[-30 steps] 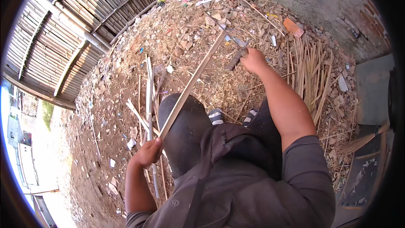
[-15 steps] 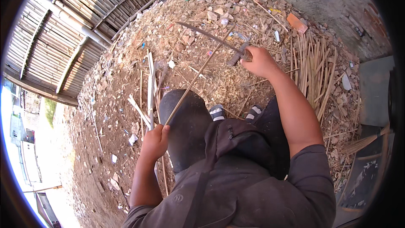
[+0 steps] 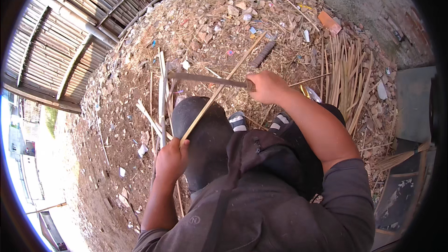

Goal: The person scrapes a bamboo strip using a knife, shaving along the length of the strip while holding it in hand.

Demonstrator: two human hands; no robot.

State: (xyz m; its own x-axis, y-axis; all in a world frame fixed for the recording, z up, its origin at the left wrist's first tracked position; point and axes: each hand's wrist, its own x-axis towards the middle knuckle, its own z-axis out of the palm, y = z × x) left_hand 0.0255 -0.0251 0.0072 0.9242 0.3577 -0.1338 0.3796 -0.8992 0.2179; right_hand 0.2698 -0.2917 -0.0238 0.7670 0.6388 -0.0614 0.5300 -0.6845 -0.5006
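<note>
My left hand [image 3: 171, 161] is closed around the near end of a long, thin bamboo strip [image 3: 203, 114], which slants up and away to the right over my left knee. My right hand [image 3: 269, 87] grips the handle of a long knife [image 3: 200, 78]. Its blade points left and crosses the strip near the middle; whether its edge bites into the strip I cannot tell. Beyond my right hand, a dark, ridged, rod-like piece [image 3: 263, 54] lies on the ground.
Several pale split strips [image 3: 163, 98] stand beside my left knee. A bundle of bamboo strips [image 3: 347, 74] lies to the right, near an orange brick piece [image 3: 329, 22]. Rubble and litter cover the ground. A bamboo fence [image 3: 60, 51] rises at far left, a wall [image 3: 368, 4] at far right.
My right hand has drawn the knife nearer and slightly left, so its blade lies more level across the strip. The strip has turned a little to the right; my left hand barely moved.
</note>
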